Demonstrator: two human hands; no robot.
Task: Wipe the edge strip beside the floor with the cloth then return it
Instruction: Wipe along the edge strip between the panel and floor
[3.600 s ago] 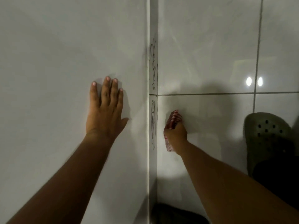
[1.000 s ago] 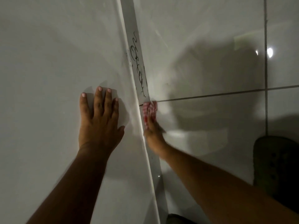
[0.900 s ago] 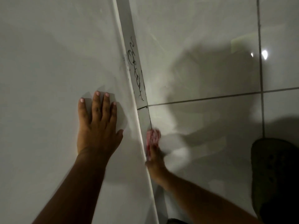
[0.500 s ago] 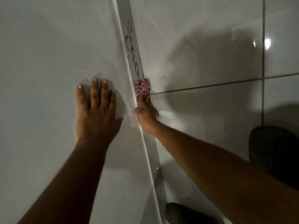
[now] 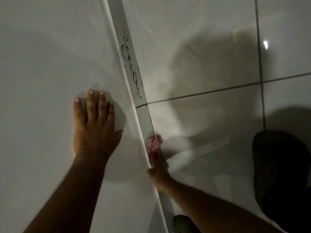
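- The left hand (image 5: 96, 130) lies flat and open on the pale wall (image 5: 50, 81), fingers together and pointing up, thumb spread toward the strip.
- The right hand (image 5: 159, 165) is closed on a bunched red-and-white cloth (image 5: 154, 143), which sticks out past the fingers.
- That hand is blurred, so the exact hold on the cloth is hard to make out; it looks like the fingers press it from behind.
- The cloth sits against the edge strip (image 5: 143, 118), low down where the strip meets the floor (image 5: 202, 132).
- The strip runs as a narrow pale band between wall and floor, slanting from the top centre down to the bottom right of centre.
- Dark scribbled marks (image 5: 132, 64) run along the upper stretch of the strip, well above the cloth.
- A short joint line crosses the strip just below the marks, level with a grout line (image 5: 218, 89) in the floor tiles.
- The stretch of strip between that joint and the cloth looks plain, with only a thin dark line along its floor-side edge.
- The floor is glossy pale tile, with a bright light reflection (image 5: 265, 44) at upper right and soft shadows of the arms.
- A dark shoe (image 5: 282, 165) rests on the floor at right, well apart from the cloth.
- Another dark shoe tip (image 5: 181, 222) shows at the bottom edge, just beside the strip.
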